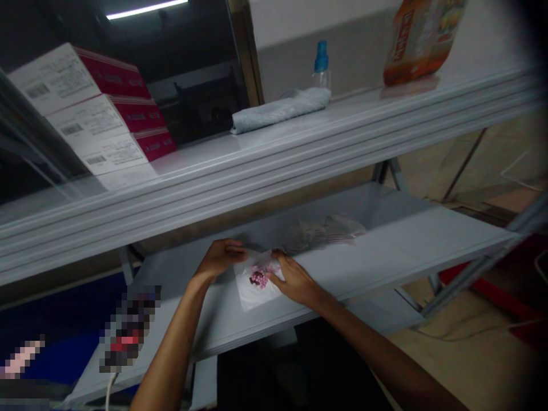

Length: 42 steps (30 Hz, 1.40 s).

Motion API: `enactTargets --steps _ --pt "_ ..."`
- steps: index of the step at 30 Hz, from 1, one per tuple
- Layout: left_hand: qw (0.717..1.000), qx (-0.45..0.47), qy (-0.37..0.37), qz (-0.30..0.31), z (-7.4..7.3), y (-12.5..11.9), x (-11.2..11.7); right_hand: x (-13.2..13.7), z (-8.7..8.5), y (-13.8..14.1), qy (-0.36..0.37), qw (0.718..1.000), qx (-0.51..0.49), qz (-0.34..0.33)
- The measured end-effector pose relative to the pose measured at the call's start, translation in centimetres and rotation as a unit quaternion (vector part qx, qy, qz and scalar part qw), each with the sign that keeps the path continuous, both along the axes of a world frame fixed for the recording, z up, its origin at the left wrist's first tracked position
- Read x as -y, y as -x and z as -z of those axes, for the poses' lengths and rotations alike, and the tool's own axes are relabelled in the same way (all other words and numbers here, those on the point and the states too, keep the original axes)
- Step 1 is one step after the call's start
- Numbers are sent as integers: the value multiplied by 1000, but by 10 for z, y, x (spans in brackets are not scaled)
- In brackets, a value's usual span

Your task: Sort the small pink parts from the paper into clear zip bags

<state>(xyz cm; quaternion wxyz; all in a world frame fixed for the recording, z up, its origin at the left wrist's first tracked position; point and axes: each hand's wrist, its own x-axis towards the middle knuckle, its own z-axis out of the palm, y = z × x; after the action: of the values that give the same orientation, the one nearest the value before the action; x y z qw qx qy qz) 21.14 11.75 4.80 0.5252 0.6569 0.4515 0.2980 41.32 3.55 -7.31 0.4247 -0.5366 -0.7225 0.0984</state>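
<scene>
A small clear plastic bag (pixel 249 294), with pink beads (pixel 261 275) and some dark red ones inside, is over the middle of the grey lower shelf. My right hand (pixel 296 278) grips its right side, thumb over the front near the beads. At the bag's upper left corner, the bent fingers of my left hand (pixel 220 258) close on the edge; their tips are partly hidden. Behind my right hand lie several more clear plastic bags (pixel 342 228) in a loose pile.
Above, a ridged shelf edge (pixel 274 162) crosses the view. On it are stacked white and magenta boxes (pixel 107 114), a folded grey cloth (pixel 280 111), a blue-capped spray bottle (pixel 321 63) and an orange package (pixel 417 45). A blurred-out item with a white cable (pixel 110 388) lies at lower left.
</scene>
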Motion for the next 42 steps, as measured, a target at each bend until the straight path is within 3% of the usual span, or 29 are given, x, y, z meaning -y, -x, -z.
enactTargets --steps 8,19,30,36,42 --pt "998 -28 49 13 6 6 19 -1 -1 0 9 1000 4 -6" --pt "1000 -22 -4 11 13 4 7 -2 4 0 -7 1000 2 -1" --pt "998 -13 -63 14 12 -4 10 0 1 0 -2 1000 1 -2" --pt "995 1 -104 -10 16 -9 7 -3 7 1 1 1000 4 -4" --pt "994 24 -96 -35 21 1 5 -3 10 0 -11 1000 5 2"
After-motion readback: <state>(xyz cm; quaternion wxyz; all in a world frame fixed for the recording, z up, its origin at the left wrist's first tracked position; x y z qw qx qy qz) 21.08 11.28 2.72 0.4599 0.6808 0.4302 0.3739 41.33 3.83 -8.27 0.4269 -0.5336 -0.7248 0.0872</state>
